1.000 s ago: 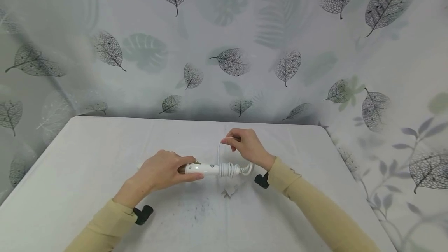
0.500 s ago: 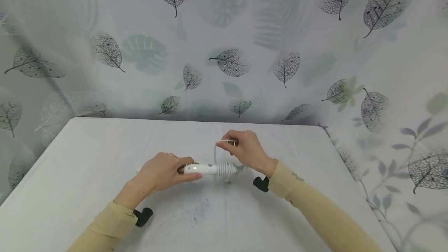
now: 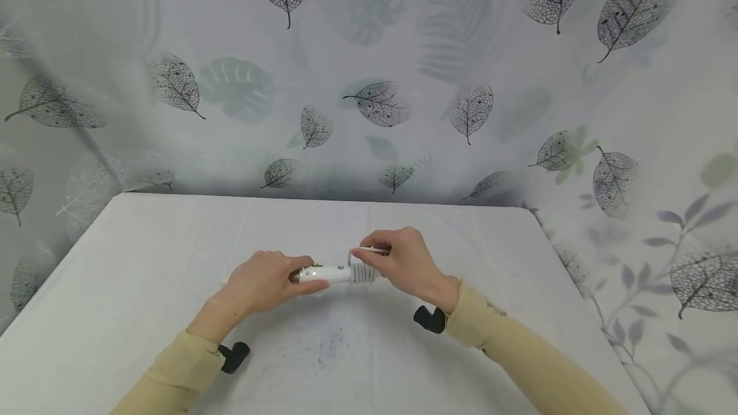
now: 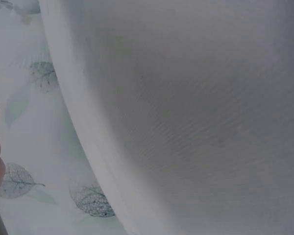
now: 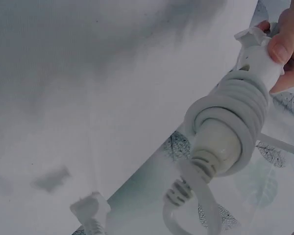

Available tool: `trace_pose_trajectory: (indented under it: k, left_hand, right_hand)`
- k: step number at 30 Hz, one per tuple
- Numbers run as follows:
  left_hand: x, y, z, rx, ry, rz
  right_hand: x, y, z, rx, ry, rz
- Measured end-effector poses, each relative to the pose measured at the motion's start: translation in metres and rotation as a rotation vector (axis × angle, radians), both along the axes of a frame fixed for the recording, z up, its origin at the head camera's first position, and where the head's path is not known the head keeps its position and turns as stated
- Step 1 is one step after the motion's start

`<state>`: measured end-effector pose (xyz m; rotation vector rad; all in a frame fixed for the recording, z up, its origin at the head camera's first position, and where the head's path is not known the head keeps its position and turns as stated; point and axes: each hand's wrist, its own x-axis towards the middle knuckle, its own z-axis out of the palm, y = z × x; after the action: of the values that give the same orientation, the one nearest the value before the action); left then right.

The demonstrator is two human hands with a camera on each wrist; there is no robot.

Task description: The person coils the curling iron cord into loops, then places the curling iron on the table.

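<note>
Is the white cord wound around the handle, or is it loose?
Partly wound: several coils of the cord circle the white handle, while the right hand pinches an unwound length.

Clock read from the person's side, as I watch. Handle [image 3: 331,274] over tabletop [image 3: 190,232]; wall [image 3: 340,165] beyond, at 12. Left fingers [image 3: 300,263] at handle's 9 o'clock end. Cord [image 3: 361,273] coiled around its 3 o'clock end. Right fingers [image 3: 377,238] at coil's 2 o'clock. Plug [image 5: 91,209], right-wrist view: coil's 7 o'clock.
</note>
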<state>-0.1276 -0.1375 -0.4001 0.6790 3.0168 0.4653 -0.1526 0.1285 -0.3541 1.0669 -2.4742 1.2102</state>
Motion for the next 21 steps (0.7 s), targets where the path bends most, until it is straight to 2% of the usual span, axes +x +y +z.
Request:
trace_pose_trajectory:
  k: [5,10,14,21]
  left_hand:
    - [0.0,-0.001,0.0,0.01,0.016,-0.008]
    - [-0.003,-0.003,0.001,0.028,0.049,0.017]
    - [-0.004,-0.003,-0.001,0.025,0.038,0.027]
    - [-0.004,-0.006,-0.003,0.028,0.005,0.109]
  right_hand:
    - [0.01,0.0,-0.001,-0.01,-0.034,0.018]
    - [0.022,0.002,-0.005,-0.012,-0.106,0.029]
    - [0.033,0.003,-0.012,-0.005,-0.16,0.047]
    - [0.047,0.008,-0.029,0.019,-0.185,0.075]
